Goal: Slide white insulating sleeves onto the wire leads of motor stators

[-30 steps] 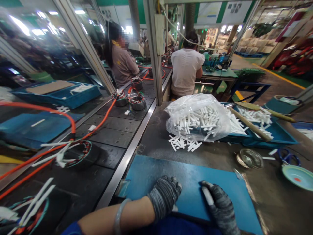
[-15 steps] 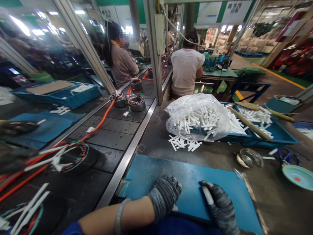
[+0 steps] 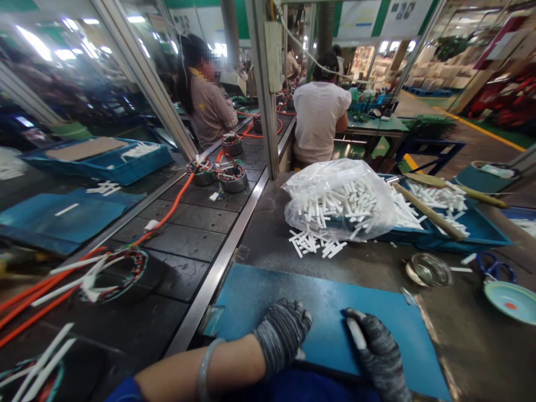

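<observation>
My left hand (image 3: 285, 334), in a grey striped glove, rests on a blue mat (image 3: 330, 296) with its fingers curled under. A small white bit (image 3: 300, 354) shows beneath it; whether that is the glove or a held piece, I cannot tell. On the mat's right part lies my right hand (image 3: 377, 349), gloved alike, fingers closed and bent. A pale strip (image 3: 357, 335) runs along its thumb side, perhaps the glove's thumb or a white tube. Beyond the mat, short white tubes (image 3: 316, 244) lie loose before a clear plastic bag (image 3: 339, 201) full of them.
Left of a metal rail (image 3: 221, 245) runs a conveyor with wound motor stators (image 3: 144, 279) and orange cables (image 3: 176, 206). Blue bins (image 3: 481, 226), a metal bowl (image 3: 429, 271), scissors (image 3: 496, 267) and a green dish (image 3: 511, 301) stand right. Two people (image 3: 320, 114) work ahead.
The stators and cables on the conveyor have shifted slightly towards me and left. A co-worker's gloved hand has left the far-left mat, where a white tube now lies. My hands stay put.
</observation>
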Demonstrator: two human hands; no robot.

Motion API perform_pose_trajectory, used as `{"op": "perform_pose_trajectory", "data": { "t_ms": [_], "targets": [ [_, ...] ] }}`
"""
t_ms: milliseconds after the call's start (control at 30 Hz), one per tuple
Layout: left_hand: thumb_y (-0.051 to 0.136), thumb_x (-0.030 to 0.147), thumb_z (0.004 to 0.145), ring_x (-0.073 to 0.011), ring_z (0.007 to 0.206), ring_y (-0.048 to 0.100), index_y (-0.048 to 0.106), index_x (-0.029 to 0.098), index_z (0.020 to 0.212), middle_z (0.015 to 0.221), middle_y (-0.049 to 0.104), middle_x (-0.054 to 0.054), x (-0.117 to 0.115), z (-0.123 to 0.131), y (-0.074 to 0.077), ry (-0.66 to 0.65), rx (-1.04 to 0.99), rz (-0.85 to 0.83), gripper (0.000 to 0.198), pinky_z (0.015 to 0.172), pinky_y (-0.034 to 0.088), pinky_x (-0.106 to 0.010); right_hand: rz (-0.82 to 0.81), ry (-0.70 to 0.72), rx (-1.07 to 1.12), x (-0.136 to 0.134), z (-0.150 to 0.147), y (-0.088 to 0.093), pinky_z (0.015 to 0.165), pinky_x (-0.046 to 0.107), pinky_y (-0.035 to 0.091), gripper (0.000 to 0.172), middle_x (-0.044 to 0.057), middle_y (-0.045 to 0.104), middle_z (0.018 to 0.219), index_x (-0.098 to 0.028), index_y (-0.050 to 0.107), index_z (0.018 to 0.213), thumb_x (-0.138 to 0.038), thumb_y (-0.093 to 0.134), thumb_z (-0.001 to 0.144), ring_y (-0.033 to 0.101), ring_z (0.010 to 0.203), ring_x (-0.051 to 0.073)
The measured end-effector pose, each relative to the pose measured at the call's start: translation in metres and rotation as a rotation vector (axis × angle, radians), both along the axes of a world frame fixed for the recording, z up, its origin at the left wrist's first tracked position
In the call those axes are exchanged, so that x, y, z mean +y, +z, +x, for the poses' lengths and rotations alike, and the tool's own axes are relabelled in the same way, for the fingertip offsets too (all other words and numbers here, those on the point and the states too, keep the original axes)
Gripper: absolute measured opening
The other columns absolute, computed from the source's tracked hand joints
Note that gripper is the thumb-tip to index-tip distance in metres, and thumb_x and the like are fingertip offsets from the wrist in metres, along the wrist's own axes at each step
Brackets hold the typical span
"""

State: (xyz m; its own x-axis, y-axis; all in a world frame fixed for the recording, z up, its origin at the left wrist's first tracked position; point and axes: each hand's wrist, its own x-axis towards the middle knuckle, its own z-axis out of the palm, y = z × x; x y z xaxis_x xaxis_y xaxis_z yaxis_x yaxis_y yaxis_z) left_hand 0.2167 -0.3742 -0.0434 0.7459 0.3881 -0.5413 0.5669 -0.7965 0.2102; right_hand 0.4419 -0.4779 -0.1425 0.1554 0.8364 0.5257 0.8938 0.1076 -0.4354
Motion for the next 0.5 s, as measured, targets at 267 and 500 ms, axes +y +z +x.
{"op": "perform_pose_trajectory", "data": {
  "t_ms": [267,500],
  "targets": [
    [0.064,0.053,0.092,-0.0425,0.138,0.049,0.044,0.006,0.151,0.151,0.043,-0.032,0.0004,0.0010,0.0029,0.016,0.006,-0.023,0.078,0.111,0.042,-0.059,0.018,-0.003,-0.013,0.0004,-0.0001,-0.0022,0.083,0.029,0.058,0.037,0.005,0.077,0.096,-0.022,0.075,0.108,-0.046,0.048,0.103,0.074,0.084,0.018],
    [0.063,0.054,0.092,-0.0424,0.137,0.050,0.045,0.007,0.151,0.151,0.043,-0.031,0.0001,0.0000,0.0038,0.017,-0.001,-0.016,0.077,0.111,0.042,-0.059,-0.004,0.001,-0.006,0.0007,0.0011,-0.0021,0.082,0.030,0.058,0.035,0.005,0.077,0.097,-0.022,0.074,0.109,-0.044,0.048,0.103,0.074,0.085,0.018]
  ]
}}
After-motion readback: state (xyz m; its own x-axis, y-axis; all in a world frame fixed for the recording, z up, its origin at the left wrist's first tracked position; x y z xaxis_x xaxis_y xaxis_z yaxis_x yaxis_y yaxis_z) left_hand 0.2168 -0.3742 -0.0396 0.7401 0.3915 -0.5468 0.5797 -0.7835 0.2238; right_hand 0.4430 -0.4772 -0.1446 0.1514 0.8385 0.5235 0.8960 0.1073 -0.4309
